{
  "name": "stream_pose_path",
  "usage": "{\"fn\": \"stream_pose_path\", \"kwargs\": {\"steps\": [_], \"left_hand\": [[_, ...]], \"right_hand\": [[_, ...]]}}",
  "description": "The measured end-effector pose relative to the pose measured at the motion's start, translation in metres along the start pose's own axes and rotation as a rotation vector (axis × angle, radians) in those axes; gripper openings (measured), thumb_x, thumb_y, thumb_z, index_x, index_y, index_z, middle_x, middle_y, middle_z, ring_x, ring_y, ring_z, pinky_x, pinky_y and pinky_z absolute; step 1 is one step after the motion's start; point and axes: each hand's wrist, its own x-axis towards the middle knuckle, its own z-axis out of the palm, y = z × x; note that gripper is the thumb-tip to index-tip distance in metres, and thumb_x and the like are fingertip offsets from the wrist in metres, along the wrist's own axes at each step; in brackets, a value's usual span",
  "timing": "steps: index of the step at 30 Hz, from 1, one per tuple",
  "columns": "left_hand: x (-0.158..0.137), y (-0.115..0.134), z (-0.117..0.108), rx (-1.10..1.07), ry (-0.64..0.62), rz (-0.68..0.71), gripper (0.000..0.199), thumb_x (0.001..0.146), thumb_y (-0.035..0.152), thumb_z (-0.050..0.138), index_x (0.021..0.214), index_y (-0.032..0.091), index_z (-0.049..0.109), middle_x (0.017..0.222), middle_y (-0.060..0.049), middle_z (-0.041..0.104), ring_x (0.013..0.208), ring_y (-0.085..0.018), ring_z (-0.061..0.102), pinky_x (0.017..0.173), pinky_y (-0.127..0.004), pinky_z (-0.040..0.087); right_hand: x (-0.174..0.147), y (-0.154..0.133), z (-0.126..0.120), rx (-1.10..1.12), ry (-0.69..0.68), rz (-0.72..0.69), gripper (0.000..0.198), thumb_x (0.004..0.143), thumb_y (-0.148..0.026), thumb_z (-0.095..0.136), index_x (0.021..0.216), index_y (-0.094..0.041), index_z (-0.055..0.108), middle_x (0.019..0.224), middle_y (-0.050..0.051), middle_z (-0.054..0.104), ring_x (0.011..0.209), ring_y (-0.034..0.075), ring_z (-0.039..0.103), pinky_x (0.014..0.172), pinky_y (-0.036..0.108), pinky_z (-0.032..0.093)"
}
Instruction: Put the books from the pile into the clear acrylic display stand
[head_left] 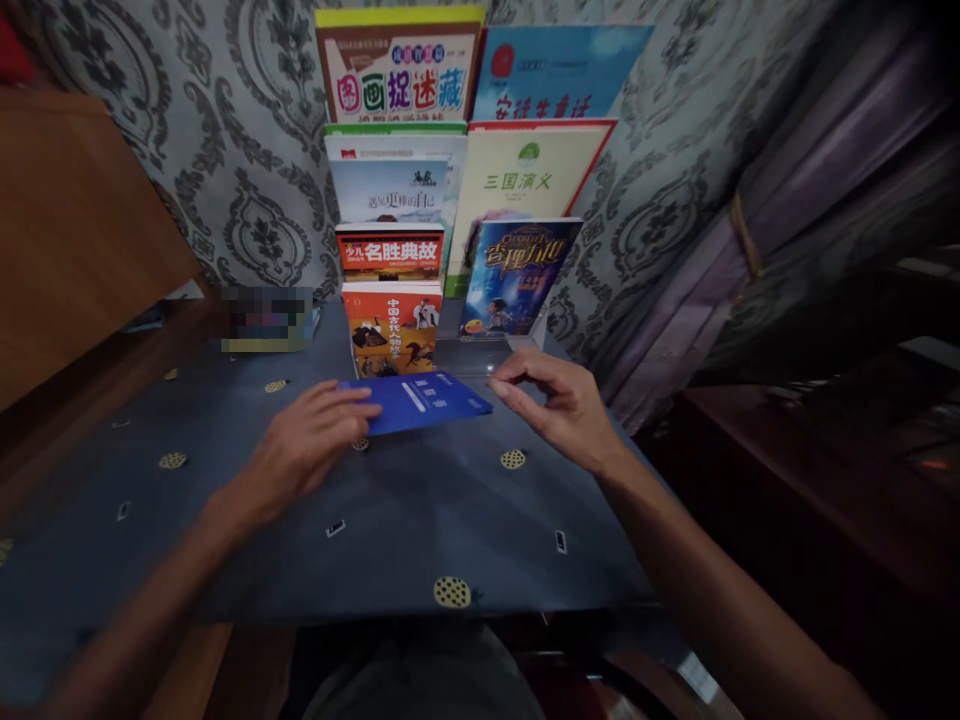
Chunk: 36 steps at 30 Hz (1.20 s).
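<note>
A thin blue booklet (420,402) with white print is held over the table, tilted and nearly flat. My left hand (311,430) grips its left end, with the fingers on top and the thumb hidden. By its right corner, my right hand (551,405) is closed in a pinch; the fingertips sit just off the edge, and whether anything small is between them cannot be made out. Right behind the booklet stands an orange-red book (394,325). A dark blue book (521,275) leans upright beyond my right hand.
Tiers of upright books rise behind, including a red one (390,250), a pale green one (517,190) and a brown one (401,75). A flat stack (266,320) lies at the back left of the patterned tablecloth (450,520). A wooden cabinet (82,220) stands left; a purple curtain (690,290) hangs right.
</note>
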Motion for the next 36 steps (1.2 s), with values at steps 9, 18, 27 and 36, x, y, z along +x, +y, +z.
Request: {"fn": "stream_pose_path", "kwargs": {"steps": [9, 18, 27, 36], "left_hand": [[-0.064, 0.008, 0.059, -0.102, -0.406, -0.143, 0.035, 0.102, 0.043, 0.047, 0.128, 0.023, 0.061, 0.15, -0.009, 0.056, 0.144, -0.021, 0.046, 0.125, -0.051, 0.027], [-0.067, 0.009, 0.067, -0.152, -0.317, -0.207, 0.034, 0.103, 0.039, 0.043, 0.126, 0.024, 0.063, 0.138, -0.006, 0.066, 0.133, -0.02, 0.057, 0.122, -0.049, 0.036], [-0.058, 0.01, 0.074, -0.141, -0.339, -0.249, 0.038, 0.105, 0.04, 0.037, 0.13, 0.025, 0.06, 0.148, -0.006, 0.058, 0.139, -0.019, 0.052, 0.121, -0.049, 0.035], [0.015, 0.005, 0.117, 0.083, -0.418, -0.238, 0.058, 0.105, 0.044, 0.033, 0.154, 0.012, 0.035, 0.163, -0.017, 0.033, 0.154, -0.027, 0.026, 0.123, -0.054, 0.025]], "right_hand": [[-0.049, 0.017, 0.087, -0.038, -0.606, 0.061, 0.041, 0.104, -0.038, 0.04, 0.137, -0.024, 0.06, 0.139, 0.009, 0.064, 0.132, 0.026, 0.056, 0.113, 0.049, 0.042], [-0.031, 0.024, 0.163, -0.131, -0.704, 0.06, 0.068, 0.105, -0.057, 0.03, 0.157, -0.013, 0.033, 0.163, 0.015, 0.035, 0.154, 0.023, 0.025, 0.127, 0.045, 0.022], [-0.036, 0.071, 0.111, -0.516, -0.611, 0.285, 0.062, 0.105, -0.036, 0.032, 0.154, 0.0, 0.033, 0.163, 0.023, 0.029, 0.154, 0.03, 0.023, 0.126, 0.051, 0.019], [-0.044, 0.078, 0.116, -0.57, -0.534, 0.215, 0.057, 0.105, -0.038, 0.029, 0.154, -0.01, 0.039, 0.162, 0.018, 0.036, 0.152, 0.028, 0.029, 0.123, 0.053, 0.024]]}}
